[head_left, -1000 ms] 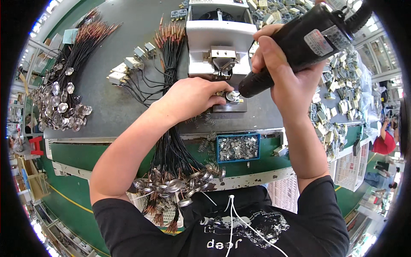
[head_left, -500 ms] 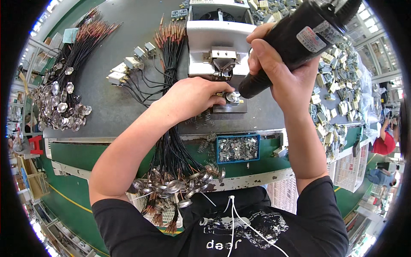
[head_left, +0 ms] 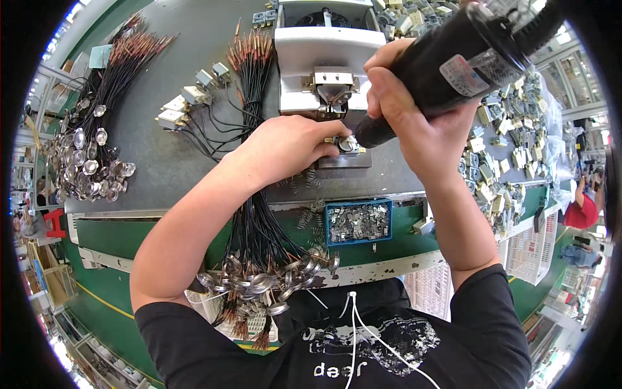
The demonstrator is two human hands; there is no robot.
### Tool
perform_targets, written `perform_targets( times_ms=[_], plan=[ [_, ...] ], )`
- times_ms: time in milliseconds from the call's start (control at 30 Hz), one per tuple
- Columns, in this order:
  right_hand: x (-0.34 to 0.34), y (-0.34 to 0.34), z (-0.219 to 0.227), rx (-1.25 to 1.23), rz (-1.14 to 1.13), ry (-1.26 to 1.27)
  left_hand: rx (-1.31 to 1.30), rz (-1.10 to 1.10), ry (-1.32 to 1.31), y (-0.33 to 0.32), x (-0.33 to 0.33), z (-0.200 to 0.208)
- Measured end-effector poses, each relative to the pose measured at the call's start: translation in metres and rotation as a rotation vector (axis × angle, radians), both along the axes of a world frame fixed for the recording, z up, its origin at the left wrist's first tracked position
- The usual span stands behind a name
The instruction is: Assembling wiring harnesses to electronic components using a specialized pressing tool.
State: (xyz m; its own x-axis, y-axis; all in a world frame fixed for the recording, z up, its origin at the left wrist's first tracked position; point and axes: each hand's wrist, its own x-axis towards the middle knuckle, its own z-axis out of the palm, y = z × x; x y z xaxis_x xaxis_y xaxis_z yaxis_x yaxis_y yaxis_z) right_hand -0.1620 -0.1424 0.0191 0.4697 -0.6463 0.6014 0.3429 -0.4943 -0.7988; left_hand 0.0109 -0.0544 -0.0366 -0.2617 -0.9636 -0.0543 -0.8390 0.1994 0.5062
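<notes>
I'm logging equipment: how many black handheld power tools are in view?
1: the black power tool, gripped in the right hand above the bench. Others could be hidden.

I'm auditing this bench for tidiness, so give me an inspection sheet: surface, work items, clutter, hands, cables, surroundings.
Surface: dark grey workbench top, bearing a silver bench machine.
Work items: small round metal part on a metal block in front of the machine.
Clutter: pale connector blocks strewn at right; coil springs beside a blue tray of small metal pieces.
Left hand: thumb and forefinger at the round part.
Right hand: grips a black handheld power tool, its nose close to the part; contact unclear.
Cables: black wire bundle passing under the left forearm; another bundle at left.
Surroundings: green floor, red stool-like item at left, white plastic crate at right.
</notes>
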Motion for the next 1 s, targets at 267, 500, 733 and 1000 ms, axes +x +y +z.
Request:
perform_targets(
  times_ms=[267,500,733,1000],
  plan=[
    [0.0,0.006,-0.002,0.052,0.003,-0.006,-0.032,-0.013,-0.024,0.003,-0.001,-0.004],
    [-0.009,0.002,0.013,-0.244,0.059,0.127,-0.237,0.004,-0.167,0.016,0.0,-0.01],
    [-0.016,-0.004,0.031,0.017,-0.157,0.111,-0.224,-0.533,-0.156,0.034,-0.059,-0.006],
    [0.008,0.034,0.065,0.17,-0.598,-0.238,-0.203,-0.582,-0.189,0.039,-0.067,-0.02]
  ],
)
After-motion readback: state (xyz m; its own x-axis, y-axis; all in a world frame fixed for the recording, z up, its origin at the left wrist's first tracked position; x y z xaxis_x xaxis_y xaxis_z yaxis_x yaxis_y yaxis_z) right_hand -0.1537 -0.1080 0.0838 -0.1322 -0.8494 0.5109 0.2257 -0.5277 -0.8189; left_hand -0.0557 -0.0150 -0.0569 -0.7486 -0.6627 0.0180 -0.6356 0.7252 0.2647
